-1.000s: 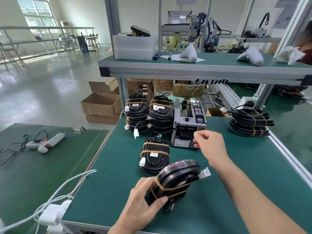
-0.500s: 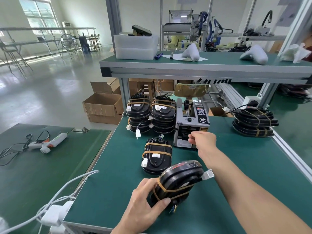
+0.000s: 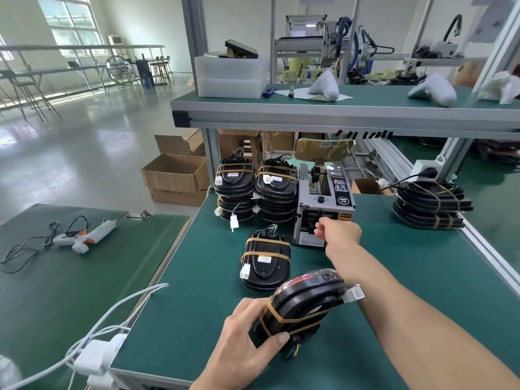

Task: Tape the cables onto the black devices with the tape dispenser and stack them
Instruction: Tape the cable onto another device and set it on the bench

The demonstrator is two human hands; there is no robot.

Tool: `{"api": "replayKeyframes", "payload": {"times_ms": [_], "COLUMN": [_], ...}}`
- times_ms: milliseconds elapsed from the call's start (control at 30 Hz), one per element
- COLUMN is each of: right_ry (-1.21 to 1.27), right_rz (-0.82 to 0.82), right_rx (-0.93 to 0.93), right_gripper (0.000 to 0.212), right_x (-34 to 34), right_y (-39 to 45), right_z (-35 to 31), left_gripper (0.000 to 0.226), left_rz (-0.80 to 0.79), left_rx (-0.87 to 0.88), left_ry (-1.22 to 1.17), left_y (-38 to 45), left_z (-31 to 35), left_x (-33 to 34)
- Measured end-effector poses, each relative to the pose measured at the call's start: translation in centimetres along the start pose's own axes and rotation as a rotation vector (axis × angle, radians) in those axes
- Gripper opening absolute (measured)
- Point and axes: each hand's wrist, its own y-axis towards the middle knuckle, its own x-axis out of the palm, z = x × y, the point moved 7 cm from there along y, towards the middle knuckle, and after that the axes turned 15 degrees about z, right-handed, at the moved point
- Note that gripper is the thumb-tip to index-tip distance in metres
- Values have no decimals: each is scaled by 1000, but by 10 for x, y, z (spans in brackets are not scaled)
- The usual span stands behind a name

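Head view, left hand grasping taped black device near bench front edge, right hand fingers pinched at tape dispenser outlet, now closer than before.

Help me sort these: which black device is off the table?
The black device gripped by the left hand; the others lie flat or stacked.

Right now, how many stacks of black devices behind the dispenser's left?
2: left stack and right stack, side by side beside the tape dispenser. Devices within may be hidden.
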Motion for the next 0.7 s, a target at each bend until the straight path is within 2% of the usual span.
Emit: {"api": "replayKeyframes", "payload": {"times_ms": [533,600,700], "right_ry": [65,73,73], "right_rz": [63,45,-80], "right_rx": [49,57,104], "right_gripper": [15,14,12], "right_x": [5,-3,-23], "right_y": [7,4,-7], "right_z": [10,9,13], "left_gripper": [48,48,49], "left_rz": [10,13,12], "left_rx": [-7,-4,-6], "left_ry": [6,8,12], "left_y": [-1,-1,-1], "left_z": [-3,-3,-3], "left_x": [0,-1,-1]}}
